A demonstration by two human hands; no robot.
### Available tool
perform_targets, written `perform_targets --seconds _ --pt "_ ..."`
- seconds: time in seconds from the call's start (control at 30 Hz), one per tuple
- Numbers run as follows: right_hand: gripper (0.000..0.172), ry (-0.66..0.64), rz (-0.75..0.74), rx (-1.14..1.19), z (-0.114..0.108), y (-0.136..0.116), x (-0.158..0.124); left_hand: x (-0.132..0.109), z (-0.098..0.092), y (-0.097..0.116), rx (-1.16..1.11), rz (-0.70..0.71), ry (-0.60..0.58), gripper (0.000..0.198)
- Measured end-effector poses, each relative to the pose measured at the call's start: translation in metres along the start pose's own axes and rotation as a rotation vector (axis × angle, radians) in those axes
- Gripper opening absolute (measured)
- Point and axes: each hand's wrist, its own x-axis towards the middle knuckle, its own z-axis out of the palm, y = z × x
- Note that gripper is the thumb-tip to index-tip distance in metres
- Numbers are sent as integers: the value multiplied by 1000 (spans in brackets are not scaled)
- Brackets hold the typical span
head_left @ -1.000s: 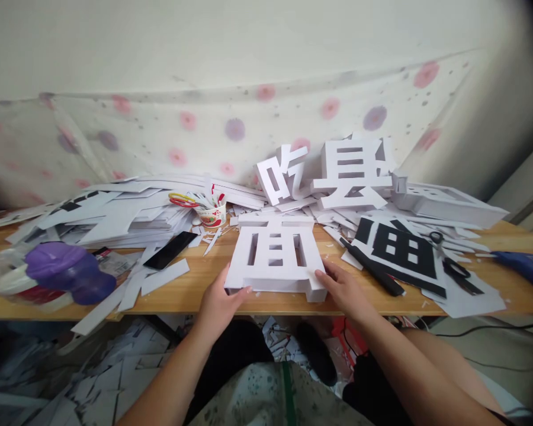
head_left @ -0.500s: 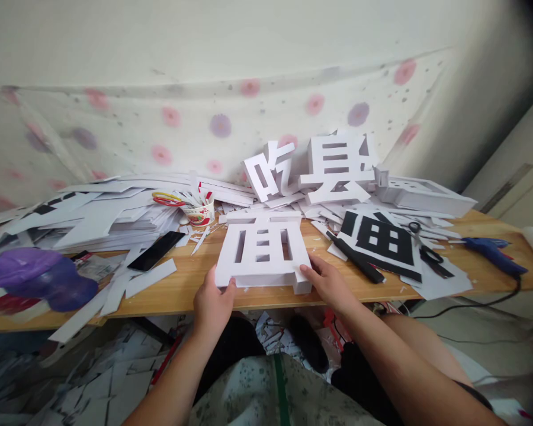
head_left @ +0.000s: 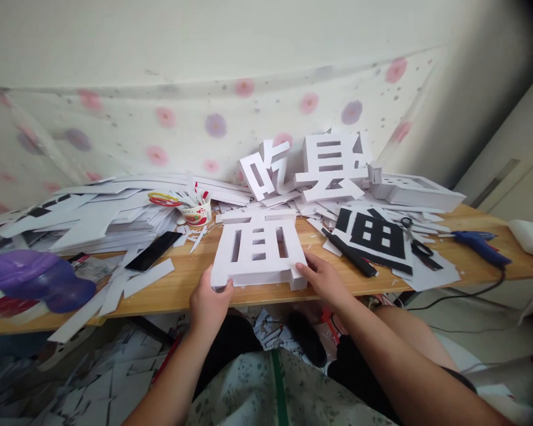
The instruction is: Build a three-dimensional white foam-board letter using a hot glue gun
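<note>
A thick white foam-board character (head_left: 260, 245) lies at the front edge of the wooden table, its slotted face up. My left hand (head_left: 211, 299) grips its lower left corner, thumb on the front side. On the lower right corner my right hand (head_left: 322, 277) is closed, with the thumb on top. Behind it, two more white characters stand propped up: a small tilted one (head_left: 266, 168) and a larger one (head_left: 331, 165). To the right lie a black-and-white cut sheet (head_left: 375, 236), black scissors (head_left: 420, 244) and a dark stick-like tool (head_left: 350, 253).
A blue glue gun (head_left: 482, 245) with a cable rests at the right. Stacked white sheets (head_left: 102, 216), a cup of tools (head_left: 195, 213), a black phone (head_left: 154, 251) and a purple object (head_left: 39, 278) are at the left. Scraps litter the floor.
The view has turned slightly to the right, so the table's contents appear shifted left. Both hands keep their hold on the white character.
</note>
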Motion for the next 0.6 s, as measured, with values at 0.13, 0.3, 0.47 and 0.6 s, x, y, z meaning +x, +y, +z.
perform_targets --seconds 0.13,0.3,0.47,0.6 --pt "51 -22 -32 107 1 -2 -6 -14 1 -6 -90 -9 80 53" --pt "62 -9 -101 261 2 1 -10 -24 7 -22 -535 52 10 88" --pt "62 84 -248 177 2 16 -4 -5 -2 -29 -994 74 -178 72" --pt "64 107 -305 96 -3 25 10 22 -13 -30 -1021 26 -272 50"
